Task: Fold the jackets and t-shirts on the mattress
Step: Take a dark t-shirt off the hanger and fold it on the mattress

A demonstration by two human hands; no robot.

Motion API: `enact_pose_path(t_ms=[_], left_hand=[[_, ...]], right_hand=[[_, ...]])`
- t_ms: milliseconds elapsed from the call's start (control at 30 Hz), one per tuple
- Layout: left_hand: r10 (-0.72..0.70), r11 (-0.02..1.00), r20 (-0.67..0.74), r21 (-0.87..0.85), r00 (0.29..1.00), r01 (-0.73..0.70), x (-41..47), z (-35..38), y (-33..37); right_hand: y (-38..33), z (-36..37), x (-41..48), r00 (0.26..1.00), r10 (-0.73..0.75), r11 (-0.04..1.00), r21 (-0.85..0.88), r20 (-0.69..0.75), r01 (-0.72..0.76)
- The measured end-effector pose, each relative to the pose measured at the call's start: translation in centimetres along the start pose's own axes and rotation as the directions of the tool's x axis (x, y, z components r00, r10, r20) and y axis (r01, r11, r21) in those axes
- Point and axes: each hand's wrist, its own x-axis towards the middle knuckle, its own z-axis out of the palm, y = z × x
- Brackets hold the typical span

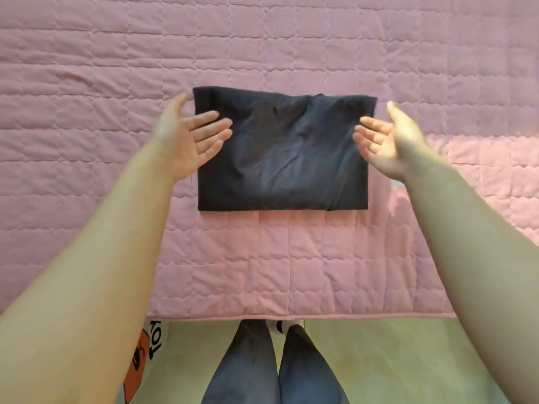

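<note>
The dark folded garment [283, 153] is lying on the pink quilted mattress [87, 83]. The left hand [189, 138] and right hand [388, 141] are hovering open-palmed beside its ends, holding nothing; squaring both sides evenly would tidy it.

Both your bare forearms reach forward toward 12 o'clock. Your left hand [189, 138] is spread, palm turned inward toward 3 o'clock, fingers [214, 128] extended. Your right hand [388, 141] mirrors it, palm facing 9 o'clock, holding nothing.
</note>
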Motion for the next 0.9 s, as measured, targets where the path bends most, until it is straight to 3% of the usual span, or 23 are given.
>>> enact_pose_path(t_ms=[33,67,100,133,167,200,233,267,300,333,433,533,567,600,667,700,767,900], left_hand=[[0.07,0.992,-0.103,0.113,0.992,-0.059,1.3,1.1,-0.5],[0.184,0.956,-0.194,0.264,0.964,-0.129,2.4,2.2,-1.6],[0.351,0.859,-0.247,0.47,0.903,-0.205,3.3,3.1,-3.2],[0.535,0.67,-0.195,0.691,0.822,-0.272,3.7,3.9,-5.0],[0.674,0.405,-0.032,0.852,0.738,-0.332,3.9,4.5,-7.0],[0.699,0.147,0.158,0.923,0.698,-0.356,3.9,4.9,-8.8],[0.636,-0.078,0.309,0.937,0.707,-0.34,4.0,4.8,-10.3],[0.542,-0.241,0.393,0.92,0.743,-0.31,4.4,4.3,-11.6],[0.469,-0.341,0.404,0.903,0.786,-0.261,5.2,3.4,-12.6],[0.44,-0.368,0.373,0.905,0.817,-0.215,5.8,2.3,-13.3],[0.5,-0.253,0.232,0.961,0.835,-0.115,6.8,0.1,-13.8],[0.557,-0.099,0.048,0.995,0.829,0.009,6.4,0.3,-13.5],[0.575,0.011,-0.056,0.998,0.816,0.06,6.0,0.7,-13.4],[0.576,0.164,-0.183,0.981,0.797,0.107,5.7,1.2,-13.2],[0.514,0.46,-0.403,0.874,0.758,0.153,5.2,2.7,-12.5],[0.478,0.556,-0.47,0.816,0.742,0.158,5.0,3.4,-11.8],[0.393,0.704,-0.561,0.693,0.728,0.154,5.2,4.3,-10.2],[0.198,0.868,-0.598,0.476,0.777,0.145,6.0,4.4,-8.1]], right_hand=[[0.7,1.0,0.9,0.984,-0.145,0.975,-0.186,-0.102,0.124],[1.8,2.0,1.6,0.919,-0.368,0.87,-0.402,-0.142,0.287],[3.2,3.0,1.9,0.803,-0.593,0.666,-0.599,-0.062,0.445],[4.7,4.0,1.6,0.67,-0.734,0.42,-0.704,0.108,0.573],[6.4,5.0,1.4,0.56,-0.778,0.196,-0.736,0.285,0.648],[8.1,5.5,1.4,0.497,-0.749,0.013,-0.74,0.438,0.672],[9.7,5.7,1.6,0.48,-0.675,-0.147,-0.739,0.561,0.657],[11.2,5.5,2.2,0.516,-0.571,-0.284,-0.743,0.638,0.606],[12.4,4.8,2.8,0.574,-0.483,-0.393,-0.75,0.661,0.532],[13.2,3.8,3.6,0.628,-0.44,-0.451,-0.763,0.642,0.463],[12.5,0.6,5.5,0.738,-0.504,-0.35,-0.888,0.448,0.3],[11.3,-0.3,5.1,0.774,-0.559,-0.261,-0.95,0.296,0.174],[11.1,-0.2,4.6,0.785,-0.584,-0.168,-0.976,0.209,0.135],[11.0,0.0,4.2,0.796,-0.599,0.0,-0.995,0.083,0.103],[10.2,0.8,3.8,0.829,-0.503,0.463,-0.886,-0.246,0.018],[9.9,1.0,4.1,0.836,-0.412,0.635,-0.773,-0.362,-0.022],[9.4,1.6,4.2,0.847,-0.295,0.788,-0.614,-0.442,-0.046],[8.5,1.6,4.0,0.897,-0.205,0.872,-0.49,-0.392,-0.015]])
